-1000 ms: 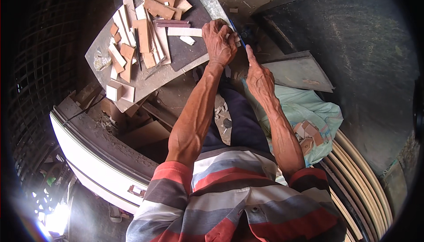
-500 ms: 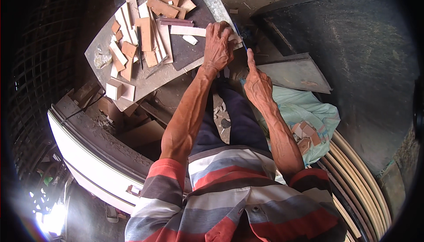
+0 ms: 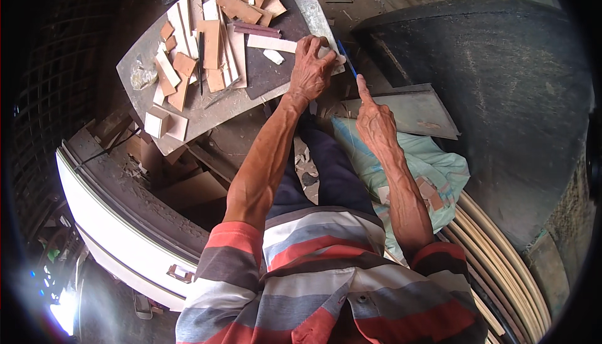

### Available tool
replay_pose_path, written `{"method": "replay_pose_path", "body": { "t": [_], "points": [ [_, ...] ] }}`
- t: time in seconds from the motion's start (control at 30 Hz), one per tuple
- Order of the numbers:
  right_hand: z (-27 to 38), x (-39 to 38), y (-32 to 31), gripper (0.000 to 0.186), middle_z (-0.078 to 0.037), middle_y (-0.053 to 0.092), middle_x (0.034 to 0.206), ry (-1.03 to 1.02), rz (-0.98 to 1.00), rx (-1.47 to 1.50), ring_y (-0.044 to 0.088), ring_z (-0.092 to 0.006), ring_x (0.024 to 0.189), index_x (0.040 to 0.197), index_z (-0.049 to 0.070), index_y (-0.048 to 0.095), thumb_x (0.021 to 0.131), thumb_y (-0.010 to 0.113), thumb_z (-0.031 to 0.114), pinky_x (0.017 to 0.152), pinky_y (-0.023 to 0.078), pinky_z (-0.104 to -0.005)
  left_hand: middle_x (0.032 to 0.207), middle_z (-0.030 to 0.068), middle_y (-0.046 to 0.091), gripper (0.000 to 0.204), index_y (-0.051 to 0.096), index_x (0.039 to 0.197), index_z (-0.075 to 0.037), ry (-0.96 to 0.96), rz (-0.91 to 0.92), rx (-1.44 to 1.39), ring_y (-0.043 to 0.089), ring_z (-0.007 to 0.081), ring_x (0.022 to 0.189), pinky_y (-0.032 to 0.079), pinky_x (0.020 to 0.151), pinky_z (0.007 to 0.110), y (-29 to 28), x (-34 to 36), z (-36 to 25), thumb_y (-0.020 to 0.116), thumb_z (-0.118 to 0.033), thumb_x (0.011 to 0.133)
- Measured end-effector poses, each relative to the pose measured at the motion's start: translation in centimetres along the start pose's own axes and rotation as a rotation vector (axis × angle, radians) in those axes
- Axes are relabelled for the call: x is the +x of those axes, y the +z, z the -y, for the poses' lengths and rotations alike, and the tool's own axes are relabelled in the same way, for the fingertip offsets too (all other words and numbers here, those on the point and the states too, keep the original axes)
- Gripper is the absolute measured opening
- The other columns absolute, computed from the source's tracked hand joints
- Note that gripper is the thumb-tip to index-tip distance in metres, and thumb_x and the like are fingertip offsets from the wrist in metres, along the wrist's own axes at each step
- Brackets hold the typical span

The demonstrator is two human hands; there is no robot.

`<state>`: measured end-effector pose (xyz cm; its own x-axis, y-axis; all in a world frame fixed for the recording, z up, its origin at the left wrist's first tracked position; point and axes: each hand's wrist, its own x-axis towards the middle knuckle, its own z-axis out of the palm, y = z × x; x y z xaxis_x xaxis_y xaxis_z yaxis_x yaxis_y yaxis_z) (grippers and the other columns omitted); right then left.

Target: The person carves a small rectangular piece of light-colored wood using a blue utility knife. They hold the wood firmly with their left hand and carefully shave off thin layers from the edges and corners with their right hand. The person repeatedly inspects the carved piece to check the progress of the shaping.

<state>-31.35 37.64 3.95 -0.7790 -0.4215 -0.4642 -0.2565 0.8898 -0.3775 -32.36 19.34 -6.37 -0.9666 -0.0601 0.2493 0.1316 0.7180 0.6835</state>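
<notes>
My left hand (image 3: 310,67) is closed on a pale wooden strip (image 3: 271,43), pressing it down near the right edge of the worktable (image 3: 216,113). The strip runs out to the left from under my fingers, and its end shows just past them at the table edge. Beyond that edge my right hand (image 3: 377,120) is closed round the near end of a thin blue blade (image 3: 347,58), index finger stretched along it. The blade slants up and left beside the strip's end; its grip is hidden in my palm. A small white offcut (image 3: 273,57) lies below the strip.
Wood pieces (image 3: 212,43) and dark red strips (image 3: 257,30) cover the table's left and far parts. A black curved panel (image 3: 483,93) stands at right. Below lie a pale green sack (image 3: 448,165) and long curved strips (image 3: 501,250). A white panel (image 3: 119,243) is at lower left.
My right hand has moved down and slightly right with the blade, and more of the blue shows. My left hand stays on the strip. The whole view has shifted slightly.
</notes>
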Motion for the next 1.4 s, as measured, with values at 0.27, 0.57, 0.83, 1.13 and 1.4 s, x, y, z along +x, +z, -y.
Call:
{"method": "replay_pose_path", "body": {
  "t": [0.27,0.57,0.83,1.13,1.4],
  "points": [
    [0.3,0.3,-0.9,0.074,-0.021,0.060,0.062,-0.008,0.012,-0.021,0.062,-0.0349,0.059,0.152,0.009,0.028,0.083,0.051,-0.002,0.062,0.048,-0.0461,0.115,0.0101,0.053,0.019,0.067,0.087,-0.011,-0.047,-0.067,-0.036,0.045,0.0360,0.114,0.036,0.098,0.048,0.6,0.2,0.0,0.072,-0.015,0.069],
    [0.8,0.0,-1.0,0.074,-0.023,0.060,0.063,0.037,0.049,-0.018,0.063,-0.0357,0.061,0.152,0.009,0.028,0.082,0.050,-0.003,0.064,0.049,-0.0470,0.116,0.0113,0.053,0.021,0.065,0.085,-0.008,-0.212,-0.095,-0.022,0.045,0.0356,0.113,0.037,0.095,0.047,0.5,1.1,-1.3,0.070,-0.015,0.066],
    [1.4,2.7,-0.7,0.075,-0.025,0.061,0.065,0.059,0.058,-0.001,0.065,-0.0399,0.066,0.151,0.008,0.029,0.081,0.053,-0.003,0.067,0.051,-0.0477,0.116,0.0114,0.053,0.023,0.065,0.085,-0.009,-0.239,-0.079,-0.017,0.045,0.0355,0.113,0.036,0.096,0.047,0.5,1.2,-1.6,0.069,-0.015,0.063],
    [1.4,2.6,-0.9,0.078,-0.024,0.064,0.069,0.083,0.080,-0.008,0.065,-0.0403,0.066,0.151,0.007,0.027,0.080,0.059,0.000,0.070,0.052,-0.0483,0.116,0.0119,0.052,0.025,0.065,0.090,-0.009,-0.140,-0.034,-0.010,0.044,0.0363,0.116,0.036,0.098,0.048,0.0,0.8,-1.1,0.070,-0.012,0.066],
    [1.4,2.3,-1.2,0.077,-0.028,0.065,0.074,0.042,0.103,-0.019,0.066,-0.0445,0.071,0.152,0.009,0.025,0.081,0.054,0.004,0.071,0.052,-0.0508,0.114,0.0109,0.052,0.025,0.064,0.094,-0.009,0.010,0.018,-0.016,0.045,0.0362,0.116,0.036,0.100,0.049,-0.4,0.3,0.4,0.067,-0.009,0.069]
  ]
}}
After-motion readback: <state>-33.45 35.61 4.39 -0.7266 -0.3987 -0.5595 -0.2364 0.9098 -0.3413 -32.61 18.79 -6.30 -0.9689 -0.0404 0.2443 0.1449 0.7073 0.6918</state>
